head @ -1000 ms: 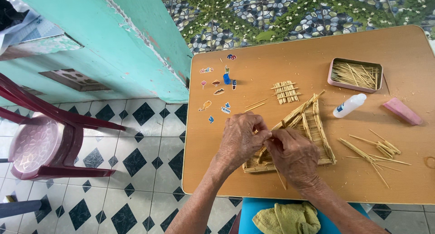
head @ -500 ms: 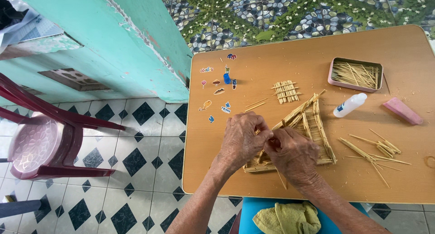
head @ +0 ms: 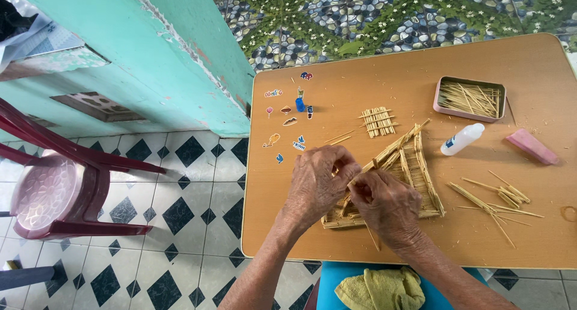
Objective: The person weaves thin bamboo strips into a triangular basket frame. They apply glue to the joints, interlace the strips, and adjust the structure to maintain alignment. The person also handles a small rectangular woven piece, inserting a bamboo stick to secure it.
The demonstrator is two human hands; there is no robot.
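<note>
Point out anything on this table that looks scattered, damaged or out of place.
Loose sticks lie scattered right of the stick frame, outside the tray. Small stickers are strewn near the top left. A dark ring mark stains the table edge. Nothing looks broken.

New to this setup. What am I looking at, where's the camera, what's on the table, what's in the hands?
There is no machine here: one camera sits on a person's head and looks down at their two bare hands over a brown table. The left hand and right hand meet over a small frame built of thin wooden sticks, pinching a stick at its near end. Also on the table: a shallow tin of sticks, a small white glue bottle, a pink wedge-shaped object, loose sticks, a small stick lattice and little coloured stickers. A red plastic chair stands on the tiled floor, and a yellow cloth lies below the table edge.
</note>
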